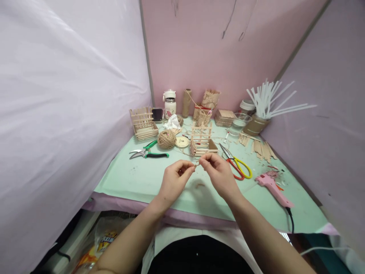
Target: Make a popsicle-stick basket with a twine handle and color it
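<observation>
My left hand and my right hand meet above the front of the table, fingertips pinched close together. Between them runs a short, thin brown piece of twine, mostly covered by the fingers. Just beyond the hands stands a small wooden-stick frame with a lattice back. Scissors with red and yellow handles lie right of my right hand. Left of my left hand are pruning shears with green and black handles, and a ball of twine. A small brown scrap rests on the table below the hands.
A pink glue gun lies at the right, its cord over the edge. Loose wooden sticks and a holder of white glue sticks stand behind it. At the back are a second stick frame, a bottle and a clear bowl.
</observation>
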Demonstrator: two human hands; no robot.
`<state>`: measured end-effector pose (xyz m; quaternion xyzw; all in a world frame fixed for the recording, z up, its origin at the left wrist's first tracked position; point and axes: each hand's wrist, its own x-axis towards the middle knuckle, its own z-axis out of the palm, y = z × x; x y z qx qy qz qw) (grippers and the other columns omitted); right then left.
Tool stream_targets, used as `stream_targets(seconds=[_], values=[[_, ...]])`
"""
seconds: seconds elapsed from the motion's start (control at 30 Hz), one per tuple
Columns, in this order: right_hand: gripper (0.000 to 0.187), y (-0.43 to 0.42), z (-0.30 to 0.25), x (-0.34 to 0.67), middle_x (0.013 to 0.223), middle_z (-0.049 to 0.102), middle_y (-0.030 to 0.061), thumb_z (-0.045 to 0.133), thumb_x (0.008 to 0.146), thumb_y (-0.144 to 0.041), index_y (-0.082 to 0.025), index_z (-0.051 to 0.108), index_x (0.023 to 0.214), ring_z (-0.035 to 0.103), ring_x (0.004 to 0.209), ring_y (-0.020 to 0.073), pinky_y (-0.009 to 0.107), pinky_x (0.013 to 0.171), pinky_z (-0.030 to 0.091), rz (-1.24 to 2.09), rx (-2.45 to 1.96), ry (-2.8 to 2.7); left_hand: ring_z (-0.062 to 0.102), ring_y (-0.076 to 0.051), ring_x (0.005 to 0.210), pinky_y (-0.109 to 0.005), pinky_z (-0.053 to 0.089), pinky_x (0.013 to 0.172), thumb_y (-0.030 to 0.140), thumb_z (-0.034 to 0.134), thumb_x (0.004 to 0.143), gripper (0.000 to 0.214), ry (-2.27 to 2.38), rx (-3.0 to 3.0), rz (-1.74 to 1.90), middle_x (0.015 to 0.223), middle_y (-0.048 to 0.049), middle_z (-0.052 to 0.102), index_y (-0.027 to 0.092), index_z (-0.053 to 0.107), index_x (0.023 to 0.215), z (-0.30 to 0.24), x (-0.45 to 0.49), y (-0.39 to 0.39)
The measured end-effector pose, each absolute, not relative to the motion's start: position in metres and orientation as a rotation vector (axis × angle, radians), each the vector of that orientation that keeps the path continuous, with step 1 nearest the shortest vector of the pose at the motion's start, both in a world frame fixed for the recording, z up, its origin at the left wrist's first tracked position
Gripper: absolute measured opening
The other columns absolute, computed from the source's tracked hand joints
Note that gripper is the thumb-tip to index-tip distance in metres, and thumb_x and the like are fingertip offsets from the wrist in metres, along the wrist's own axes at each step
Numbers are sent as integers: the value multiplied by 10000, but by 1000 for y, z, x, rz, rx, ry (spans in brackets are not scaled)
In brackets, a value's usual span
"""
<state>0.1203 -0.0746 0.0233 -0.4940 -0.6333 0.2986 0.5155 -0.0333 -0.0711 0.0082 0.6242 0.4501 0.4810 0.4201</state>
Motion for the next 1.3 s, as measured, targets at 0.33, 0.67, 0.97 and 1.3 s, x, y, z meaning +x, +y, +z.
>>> stream_targets(seconds=[0.33, 0.67, 0.97, 1.3], values=[[174, -70, 11, 121, 604, 561, -44, 708, 787, -330, -188, 609, 775, 488, 564, 93, 242, 571, 381, 1109, -1028, -1071, 494, -93, 561, -226, 402, 546, 304, 629, 800, 186, 1032, 1439, 1066, 742, -24, 664, 143, 696, 864, 11, -28, -72], [184, -64, 9, 117, 657, 575, -38, 727, 764, -335, -194, 609, 744, 483, 558, 85, 239, 553, 388, 1065, -940, -929, 468, -89, 541, -229, 380, 547, 321, 642, 800, 295, 915, 1428, 953, 691, -11, 649, 138, 677, 1028, 9, -28, -69], [254, -64, 8, 134, 689, 564, -27, 708, 784, -413, -189, 588, 776, 491, 591, 92, 248, 588, 400, 1241, -1043, -1051, 467, -95, 581, -237, 371, 584, 380, 698, 739, 239, 944, 1324, 1003, 670, -8, 634, 143, 705, 768, 7, -24, -59], [136, -89, 5, 140, 888, 649, 61, 589, 875, -165, -251, 669, 944, 603, 836, 196, 365, 762, 498, -87, -1024, -1703, 482, -114, 629, -235, 351, 579, 384, 720, 706, 242, 1025, 1236, 1127, 695, -15, 645, 149, 710, 761, 2, -20, -55]])
